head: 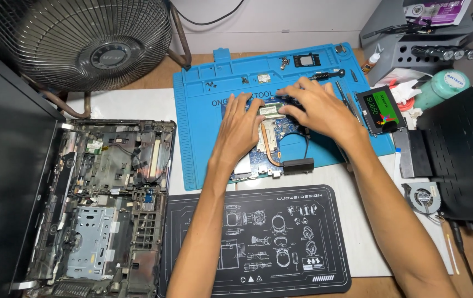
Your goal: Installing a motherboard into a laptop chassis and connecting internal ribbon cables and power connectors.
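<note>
Both hands rest on a laptop circuit board [266, 144] that lies on a blue work mat [203, 105]. The left hand [240, 128] lies flat on the board's left part, its fingers together and stretched toward a small green memory strip [268, 110] just past the fingertips. The right hand [314, 107] covers the board's upper right part, its fingers spread a little and bent down onto the board; whether they pinch anything beneath them cannot be told. A copper pipe [269, 149] curves across the board just below the left palm and ends at a black block [298, 164] near the right wrist. Beyond the right fingertips lies a black screwdriver [327, 74], and just beside the right hand's outer edge sits a black drive with a green label [378, 109]. Below both forearms lies a black mat with white line drawings [258, 243]. Well to the left of the left hand stands an opened laptop shell [104, 209], and a round metal fan [79, 38] stands behind it. A small cooling fan [423, 196] lies to the right of the right forearm.
</note>
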